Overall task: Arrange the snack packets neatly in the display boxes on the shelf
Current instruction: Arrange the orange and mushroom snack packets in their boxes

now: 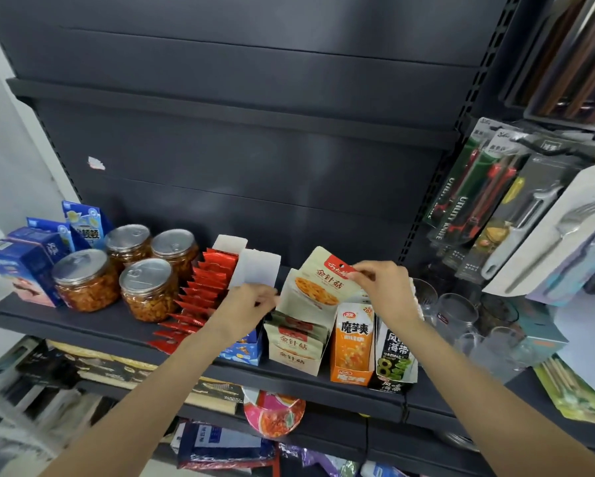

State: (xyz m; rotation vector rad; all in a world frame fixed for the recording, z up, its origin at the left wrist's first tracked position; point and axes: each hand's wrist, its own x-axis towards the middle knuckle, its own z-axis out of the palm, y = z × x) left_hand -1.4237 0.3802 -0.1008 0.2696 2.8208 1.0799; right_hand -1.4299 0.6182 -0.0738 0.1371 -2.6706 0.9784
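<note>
Two hands work at a beige display box [297,335] on a dark shelf [82,327].
The right hand [383,290] pinches a beige snack packet [327,282] upright above it; the left hand [251,301] grips the box's left wall.

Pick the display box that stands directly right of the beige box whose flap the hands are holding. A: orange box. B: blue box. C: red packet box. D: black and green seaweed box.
A: the orange box stands against the right side of the beige box, just under the right hand.
</note>
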